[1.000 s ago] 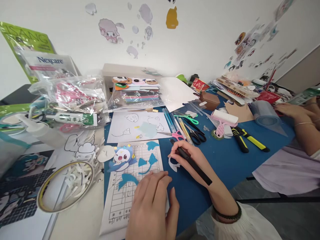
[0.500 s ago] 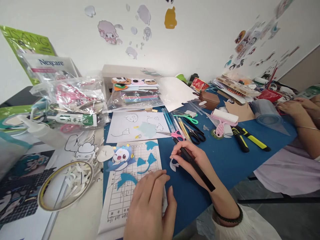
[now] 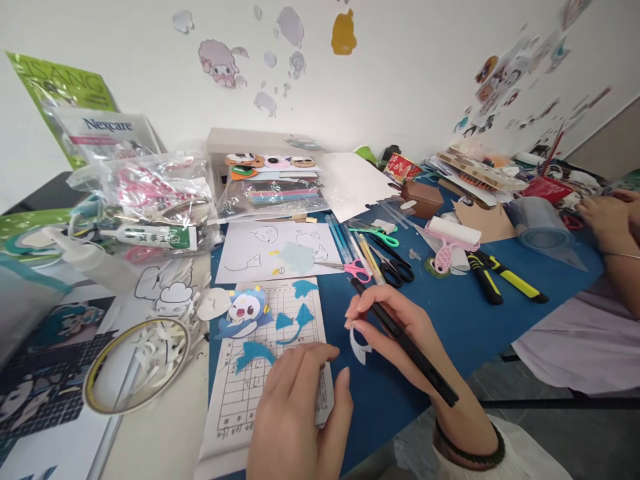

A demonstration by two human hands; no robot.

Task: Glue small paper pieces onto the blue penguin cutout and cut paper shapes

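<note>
My left hand (image 3: 300, 407) lies over the lower right of a printed grid sheet (image 3: 235, 400), its fingers spread. Blue cut-outs (image 3: 254, 355) and a blue penguin-like paper figure (image 3: 243, 312) rest on that sheet. To the right, my right hand (image 3: 395, 327) is closed around a black pen-like tool (image 3: 405, 343), which slants from upper left to lower right. A small white paper piece (image 3: 359, 347) shows at the fingertips of the same hand. Pink-handled scissors (image 3: 357, 269) lie just beyond it, beside a page of line drawings (image 3: 270, 253).
A tape roll (image 3: 90, 390) with paper scraps is at left, near a glue bottle (image 3: 87, 260) and plastic bags. Black scissors (image 3: 395, 270), a pink roller (image 3: 443, 257) and yellow-black pliers (image 3: 515, 280) lie at right. Another person's hands (image 3: 607, 217) are at the far right.
My right hand has shifted slightly right and down with the black tool and the white piece, which now shows more. My left hand has barely moved. The view has shifted slightly.
</note>
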